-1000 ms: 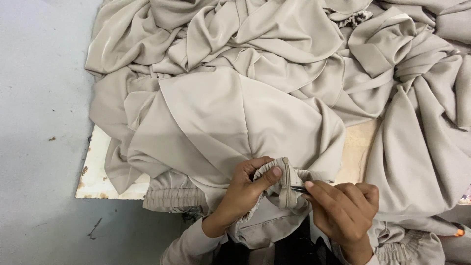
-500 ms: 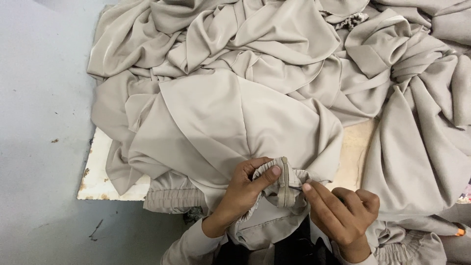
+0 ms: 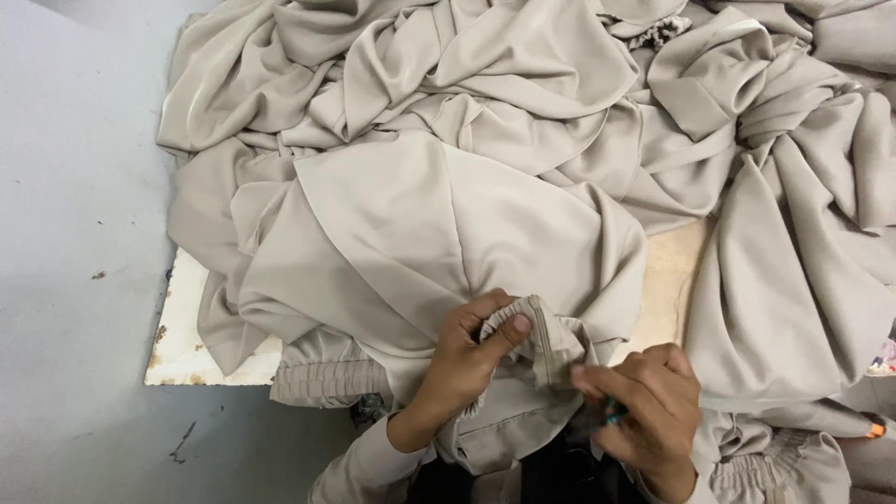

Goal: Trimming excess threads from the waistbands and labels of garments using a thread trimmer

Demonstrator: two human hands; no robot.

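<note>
My left hand (image 3: 464,362) pinches the gathered elastic cuff (image 3: 539,338) of a beige garment (image 3: 439,233), thumb on top of the folded edge. My right hand (image 3: 644,415) is closed around a small tool with a teal handle (image 3: 613,413), held just right of the cuff; its tip is hidden by my fingers and the cloth. The garment lies spread over a white board (image 3: 191,350) in front of me.
A large heap of the same beige cloth (image 3: 747,140) covers the board to the back and right. Another elastic waistband (image 3: 322,378) hangs over the board's near edge. Grey floor (image 3: 75,233) lies to the left. A small orange object (image 3: 875,430) shows at the far right.
My right hand has drawn slightly down and right from the cuff, and the teal handle now shows. My left hand keeps its grip on the cuff.
</note>
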